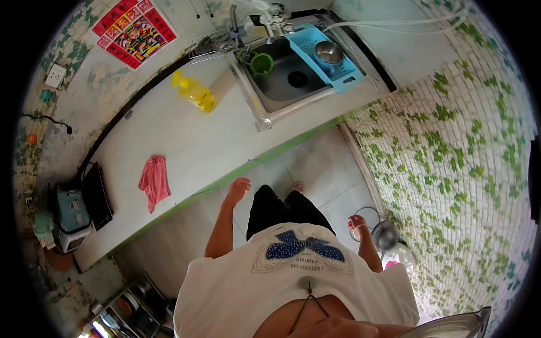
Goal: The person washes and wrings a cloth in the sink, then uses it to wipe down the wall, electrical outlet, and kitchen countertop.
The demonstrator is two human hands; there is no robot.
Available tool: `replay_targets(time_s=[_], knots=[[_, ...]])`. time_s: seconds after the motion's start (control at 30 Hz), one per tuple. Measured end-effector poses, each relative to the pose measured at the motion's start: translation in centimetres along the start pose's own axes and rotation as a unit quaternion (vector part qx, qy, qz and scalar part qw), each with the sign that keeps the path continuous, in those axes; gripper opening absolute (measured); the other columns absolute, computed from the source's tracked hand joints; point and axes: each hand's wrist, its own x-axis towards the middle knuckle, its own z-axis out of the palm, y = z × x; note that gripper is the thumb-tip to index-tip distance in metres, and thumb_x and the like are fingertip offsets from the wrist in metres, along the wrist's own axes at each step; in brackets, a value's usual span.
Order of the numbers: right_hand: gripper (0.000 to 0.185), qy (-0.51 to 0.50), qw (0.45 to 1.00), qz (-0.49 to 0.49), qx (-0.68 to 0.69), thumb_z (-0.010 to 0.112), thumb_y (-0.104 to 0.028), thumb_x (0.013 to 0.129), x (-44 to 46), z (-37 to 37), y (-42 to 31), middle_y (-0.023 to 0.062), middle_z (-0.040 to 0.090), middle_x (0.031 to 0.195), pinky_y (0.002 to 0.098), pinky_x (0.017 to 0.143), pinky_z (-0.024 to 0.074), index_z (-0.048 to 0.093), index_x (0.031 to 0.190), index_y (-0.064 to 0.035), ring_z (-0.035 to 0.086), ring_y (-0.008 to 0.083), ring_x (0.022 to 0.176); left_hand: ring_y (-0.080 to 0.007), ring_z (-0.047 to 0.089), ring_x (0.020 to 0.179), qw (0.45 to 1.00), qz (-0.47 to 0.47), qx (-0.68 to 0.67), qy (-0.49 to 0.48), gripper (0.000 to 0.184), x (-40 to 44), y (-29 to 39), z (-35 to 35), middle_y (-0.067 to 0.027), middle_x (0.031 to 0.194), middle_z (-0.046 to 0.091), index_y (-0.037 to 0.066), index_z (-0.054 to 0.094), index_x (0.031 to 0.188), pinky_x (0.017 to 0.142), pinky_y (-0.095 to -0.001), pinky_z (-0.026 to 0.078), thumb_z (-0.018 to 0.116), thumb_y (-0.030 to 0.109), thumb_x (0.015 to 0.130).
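My left hand (239, 189) hangs beside my dark trousers, just off the counter's front edge. Its fingers are loosely bent, with nothing visible in them. On the other side, my right hand (356, 223) hangs low with loosely bent fingers and a bracelet at the wrist; I see nothing held. A pink cloth (154, 183) lies on the white counter (197, 146). Farther back there is a yellow bottle (195, 93). The metal sink (276, 89) holds a green cup (261, 63) at its left. Across its right side sits a blue basket (348, 80) with a metal bowl (328, 53).
A faucet (276, 25) stands behind the sink. At the counter's left end are a black panel (97, 196) and a blue-topped appliance (72, 209). A round metal object (385, 235) is near my right hand, beside the leaf-patterned wall (445, 163). A rack (132, 307) stands lower left.
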Motion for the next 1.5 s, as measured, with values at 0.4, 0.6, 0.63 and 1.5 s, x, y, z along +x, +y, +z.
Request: replay_targets(time_s=[0.4, 0.6, 0.63, 1.5], knots=[[0.022, -0.075, 0.975, -0.180, -0.110, 0.049, -0.020, 0.086, -1.0, 6.3, -24.8, 0.0081, 0.061, 0.071, 0.0258, 0.052, 0.0458, 0.059, 0.095, -0.0029, 0.057, 0.0145, 0.059, -0.0144, 0.059, 0.076, 0.986, 0.083, -0.065, 0.129, 0.022, 7.6, 10.1, -6.6, -0.0073, 0.087, 0.062, 0.000, 0.056, 0.099, 0.072, -0.0256, 0.046, 0.043, 0.014, 0.089], [0.024, -0.094, 0.967, -0.227, -0.062, 0.047, -0.022, 0.090, -3.7, 9.3, -29.9, 0.0053, 0.062, 0.079, 0.0241, 0.061, 0.0471, 0.059, 0.099, -0.0033, 0.059, 0.0131, 0.070, -0.0145, 0.059, 0.078, 0.979, 0.182, -0.050, 0.075, 0.022, 11.5, 16.4, -7.5, -0.0072, 0.086, 0.062, 0.000, 0.056, 0.099, 0.074, -0.0266, 0.047, 0.043, 0.015, 0.091], [0.024, -0.092, 0.968, -0.224, -0.057, 0.047, -0.022, 0.090, -4.0, 9.6, -30.5, 0.0053, 0.062, 0.079, 0.0241, 0.061, 0.0471, 0.059, 0.099, -0.0033, 0.059, 0.0131, 0.070, -0.0145, 0.059, 0.078, 0.980, 0.182, -0.047, 0.070, 0.022, 12.2, 18.0, -7.5, -0.0072, 0.086, 0.062, 0.000, 0.056, 0.099, 0.074, -0.0266, 0.047, 0.043, 0.015, 0.091], [0.024, 0.273, 0.712, -0.534, -0.366, 0.053, -0.028, 0.083, 13.8, -6.4, -63.2, 0.0169, 0.058, 0.083, 0.0423, 0.069, 0.0472, 0.058, 0.087, -0.0053, 0.058, 0.0335, 0.078, -0.0141, 0.057, 0.079, 0.992, 0.066, -0.103, -0.004, 0.030, 31.9, 36.0, 14.7, -0.0070, 0.091, 0.058, 0.004, 0.046, 0.118, 0.071, -0.0265, 0.046, 0.044, 0.016, 0.090]])
